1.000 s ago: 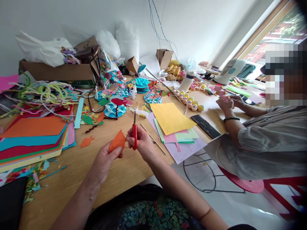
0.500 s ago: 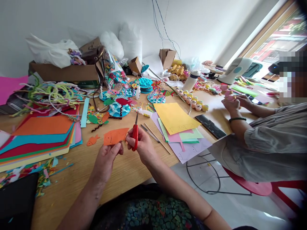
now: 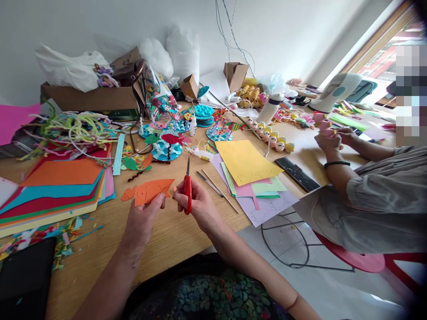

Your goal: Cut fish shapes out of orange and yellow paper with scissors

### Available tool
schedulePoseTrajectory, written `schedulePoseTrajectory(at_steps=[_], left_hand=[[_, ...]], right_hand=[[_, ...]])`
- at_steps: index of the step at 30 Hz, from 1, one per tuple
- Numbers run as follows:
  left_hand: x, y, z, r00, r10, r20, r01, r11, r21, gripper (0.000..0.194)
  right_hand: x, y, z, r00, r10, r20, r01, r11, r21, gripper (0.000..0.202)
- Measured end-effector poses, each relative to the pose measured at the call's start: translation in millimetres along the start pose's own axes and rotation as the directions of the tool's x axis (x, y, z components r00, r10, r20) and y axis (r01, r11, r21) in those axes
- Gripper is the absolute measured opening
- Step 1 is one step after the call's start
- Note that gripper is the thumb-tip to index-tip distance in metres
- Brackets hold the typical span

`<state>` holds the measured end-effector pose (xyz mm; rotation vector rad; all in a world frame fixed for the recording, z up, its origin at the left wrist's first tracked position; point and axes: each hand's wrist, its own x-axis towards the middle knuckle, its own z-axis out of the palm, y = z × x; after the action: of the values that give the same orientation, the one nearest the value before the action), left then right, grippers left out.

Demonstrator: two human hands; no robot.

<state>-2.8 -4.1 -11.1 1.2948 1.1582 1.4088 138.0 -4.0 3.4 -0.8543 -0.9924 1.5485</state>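
Orange paper (image 3: 149, 190) hovers over a table (image 3: 182, 229), seemingly against a wall (image 3: 133, 22).

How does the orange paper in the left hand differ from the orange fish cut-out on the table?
The orange paper is held up in the left hand, while the orange fish cut-out lies on the table.
The orange paper looks larger than the orange fish cut-out.
The orange paper keeps some straight edges around its drawn lines; the orange fish cut-out has a trimmed outline.
Both are orange.
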Motion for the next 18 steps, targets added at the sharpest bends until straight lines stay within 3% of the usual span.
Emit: schedulePoseTrajectory(at_steps=[7,11,14,18], left_hand=[[-3,3,4.9,0.998,-0.056,0.043,0.055,0.998,0.014,0.019],[-3,7,6.4,0.994,-0.105,0.003,0.105,0.994,0.042,0.014],[0,12,7.0,0.992,-0.12,-0.038,0.12,0.993,0.013,0.014],[2,19,8.3,0.976,-0.201,-0.086,0.185,0.969,-0.165,0.008]], right_hand=[[1,1,0,0.999,0.017,0.034,-0.017,1.0,-0.004,0.031],[1,-2,-1,0.999,0.025,0.031,-0.023,0.999,-0.043,0.029],[-3,-6,-5,0.997,0.064,0.037,-0.057,0.986,-0.159,0.023],[-19,-5,-17,0.979,0.145,0.14,-0.076,0.91,-0.408,0.026]])
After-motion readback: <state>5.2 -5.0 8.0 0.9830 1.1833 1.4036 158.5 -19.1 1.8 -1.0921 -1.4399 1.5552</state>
